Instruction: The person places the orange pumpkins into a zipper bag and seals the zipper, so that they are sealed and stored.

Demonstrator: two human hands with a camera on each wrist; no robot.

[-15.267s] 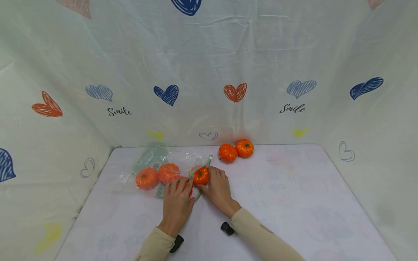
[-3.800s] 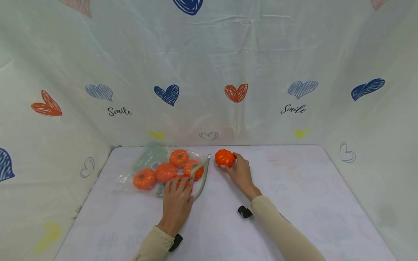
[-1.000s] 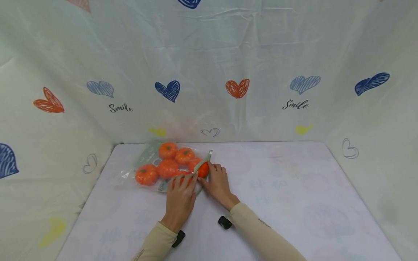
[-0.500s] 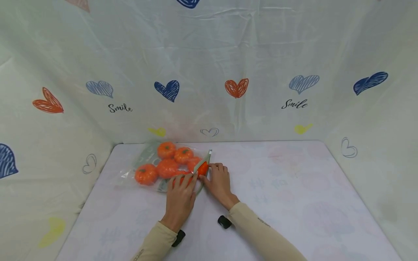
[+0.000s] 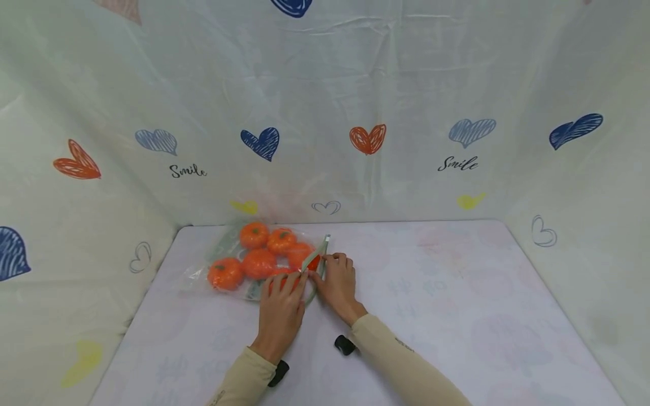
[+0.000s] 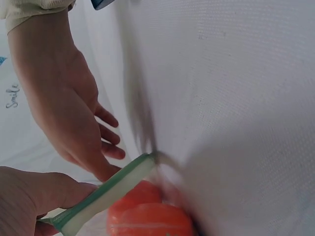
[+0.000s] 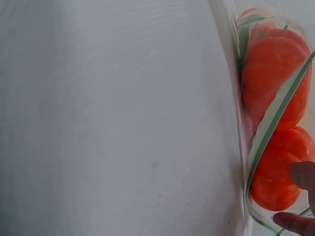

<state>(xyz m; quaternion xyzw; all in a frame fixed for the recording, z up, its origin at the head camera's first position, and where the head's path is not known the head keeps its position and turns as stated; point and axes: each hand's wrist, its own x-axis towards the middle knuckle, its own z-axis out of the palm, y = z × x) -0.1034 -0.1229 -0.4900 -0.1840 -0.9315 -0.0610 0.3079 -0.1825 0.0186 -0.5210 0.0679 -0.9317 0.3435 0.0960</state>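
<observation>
A clear zip bag (image 5: 195,276) with a green rim lies on its side at the table's left, its mouth facing right. Several small orange pumpkins (image 5: 225,274) show through the plastic. My left hand (image 5: 281,313) pinches the rim (image 6: 104,189) between thumb and fingers, as the left wrist view shows. Just inside the mouth is another pumpkin (image 7: 275,189), partly behind the rim. My right hand (image 5: 339,285) is at the opening with a fingertip (image 7: 301,174) against that pumpkin; its other fingers spread loosely in the left wrist view.
The white table (image 5: 431,316) runs on to the right of the bag. A white cloth wall (image 5: 315,169) with printed hearts stands along the back edge. Black wrist straps (image 5: 345,344) show at both sleeves.
Earlier, loose pumpkins lay at the back, right of the bag; they no longer lie there. My right hand has brought one to the mouth and pushed it leftward inside. My left hand stays.
</observation>
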